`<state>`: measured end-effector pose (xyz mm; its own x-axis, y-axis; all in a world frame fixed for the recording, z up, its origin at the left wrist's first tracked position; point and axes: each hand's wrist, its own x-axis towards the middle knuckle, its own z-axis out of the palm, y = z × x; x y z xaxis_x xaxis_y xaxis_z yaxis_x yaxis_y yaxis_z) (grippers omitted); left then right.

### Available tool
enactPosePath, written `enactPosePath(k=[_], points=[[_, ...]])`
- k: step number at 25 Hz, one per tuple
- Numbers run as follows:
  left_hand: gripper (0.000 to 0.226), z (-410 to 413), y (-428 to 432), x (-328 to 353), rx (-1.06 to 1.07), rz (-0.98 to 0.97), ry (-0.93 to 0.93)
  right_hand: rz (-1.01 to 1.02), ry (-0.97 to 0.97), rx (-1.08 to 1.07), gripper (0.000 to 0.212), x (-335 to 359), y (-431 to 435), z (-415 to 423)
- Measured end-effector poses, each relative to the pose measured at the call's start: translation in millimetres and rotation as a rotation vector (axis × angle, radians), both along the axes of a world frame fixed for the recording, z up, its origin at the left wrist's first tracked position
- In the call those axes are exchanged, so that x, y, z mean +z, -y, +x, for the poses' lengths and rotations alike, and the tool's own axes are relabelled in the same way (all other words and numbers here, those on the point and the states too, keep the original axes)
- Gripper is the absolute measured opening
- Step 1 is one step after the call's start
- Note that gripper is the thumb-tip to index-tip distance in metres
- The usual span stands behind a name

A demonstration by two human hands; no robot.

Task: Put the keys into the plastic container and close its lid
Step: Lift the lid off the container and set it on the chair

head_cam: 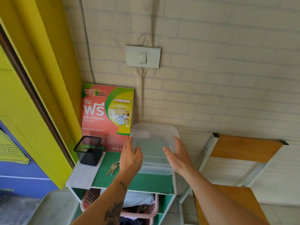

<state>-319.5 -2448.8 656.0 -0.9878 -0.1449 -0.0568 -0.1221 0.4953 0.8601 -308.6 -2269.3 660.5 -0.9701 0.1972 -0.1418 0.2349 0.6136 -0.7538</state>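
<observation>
A clear plastic container (153, 143) with its translucent lid on stands on the green shelf top (142, 182), against the brick wall. My left hand (130, 157) is at its left side and my right hand (177, 155) at its right side. Both have fingers spread, and whether they touch the container I cannot tell. A small bunch of brass keys (112, 168) on a ring lies on the shelf top just left of my left wrist, apart from the container.
A black mesh pen holder (88, 150) stands at the shelf's back left on a white sheet. A red and green laundry poster (106, 116) leans on the wall behind. A pink basket (138, 210) sits below. A wooden chair (235, 159) stands to the right.
</observation>
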Motion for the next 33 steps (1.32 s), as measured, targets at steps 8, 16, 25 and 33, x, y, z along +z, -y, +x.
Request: enactPosePath(k=[8,16,25,33], points=[[0.055,-4,-7,14,0.063,0.016,-0.023,-0.003,-0.078,-0.021,0.07,13,-3,-6],[0.056,4,-15,16,0.006,-0.055,-0.13,0.064,-0.163,-0.064,0.067,26,-10,1],[0.057,39,-103,15,-0.118,-0.227,-0.35,0.195,-0.22,-0.278,0.056,25,-87,63],[0.053,96,-219,5,-0.262,-0.308,-0.262,0.193,-0.106,-0.318,0.053,-9,-203,129]])
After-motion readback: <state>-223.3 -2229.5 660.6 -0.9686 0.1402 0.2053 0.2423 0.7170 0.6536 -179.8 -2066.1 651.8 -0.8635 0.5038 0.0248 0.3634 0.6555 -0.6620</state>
